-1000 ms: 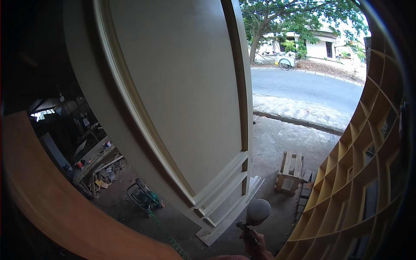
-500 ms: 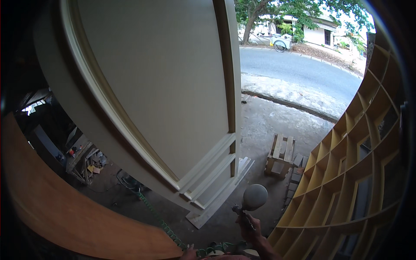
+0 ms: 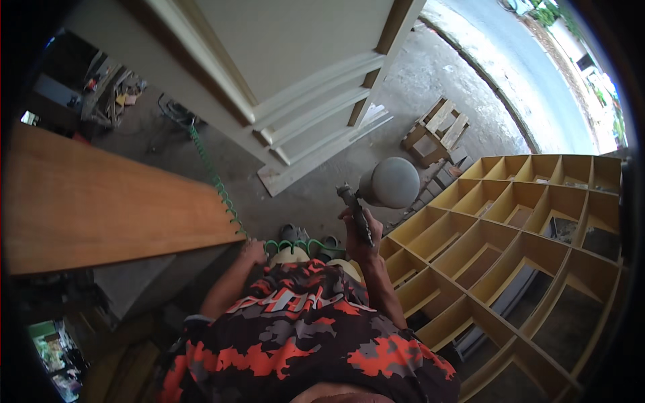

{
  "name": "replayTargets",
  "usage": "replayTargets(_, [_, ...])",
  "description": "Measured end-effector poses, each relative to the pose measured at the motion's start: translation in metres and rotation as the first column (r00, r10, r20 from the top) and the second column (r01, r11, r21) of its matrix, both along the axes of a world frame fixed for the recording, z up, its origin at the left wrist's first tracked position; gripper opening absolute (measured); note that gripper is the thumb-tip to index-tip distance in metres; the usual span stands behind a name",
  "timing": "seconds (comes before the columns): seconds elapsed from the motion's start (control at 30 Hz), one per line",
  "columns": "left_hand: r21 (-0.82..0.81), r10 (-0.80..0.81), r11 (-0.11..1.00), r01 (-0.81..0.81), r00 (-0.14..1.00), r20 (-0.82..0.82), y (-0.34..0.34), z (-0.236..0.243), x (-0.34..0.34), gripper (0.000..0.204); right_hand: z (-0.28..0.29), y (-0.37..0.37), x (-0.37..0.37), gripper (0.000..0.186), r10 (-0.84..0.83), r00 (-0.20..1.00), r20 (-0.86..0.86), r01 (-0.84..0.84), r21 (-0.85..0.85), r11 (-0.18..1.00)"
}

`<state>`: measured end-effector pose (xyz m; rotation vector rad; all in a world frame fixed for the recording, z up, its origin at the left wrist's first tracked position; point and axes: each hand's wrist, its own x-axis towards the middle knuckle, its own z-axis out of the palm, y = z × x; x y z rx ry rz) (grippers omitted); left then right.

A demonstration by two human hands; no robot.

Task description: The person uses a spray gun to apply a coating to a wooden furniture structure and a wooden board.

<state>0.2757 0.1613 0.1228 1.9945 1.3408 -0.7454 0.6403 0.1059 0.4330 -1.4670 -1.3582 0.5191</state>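
Note:
My right hand [image 3: 363, 235] is wrapped round a metal spray gun [image 3: 356, 211] with a round grey cup [image 3: 393, 181] on it, in front of my body. My left hand [image 3: 254, 250] is closed on a green coiled hose [image 3: 215, 174], beside the near corner of an orange-brown wooden panel [image 3: 114, 201]. The hose runs back to a machine [image 3: 173, 111] on the floor. Ahead stands a tall cream panel door [image 3: 302, 33] with raised mouldings, its lower end over a pale board [image 3: 282, 178]. My feet [image 3: 290, 233] show below.
A yellow-tan grid shelf unit [image 3: 510, 248] fills the right side. A small wooden crate [image 3: 437, 131] stands beside grey blocks [image 3: 449, 176]. Wood scraps [image 3: 124, 97] lie at the back left. Outside are a curb [image 3: 477, 70] and a road [image 3: 551, 91].
The view has tilted down, so the door and road sit higher and my torso appears. My left hand and forearm have come into view on the hose. The spray gun stays in my right hand.

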Motion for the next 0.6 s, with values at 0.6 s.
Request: replayTargets(0.6, [0.112, 0.103, 0.987, -0.115, 0.989, 0.109, 0.000, 0.018, -0.010, 0.047, -0.003, 0.008, -0.045, 0.009, 0.186, 0.982, -0.046, -0.187, -0.040, 0.981])
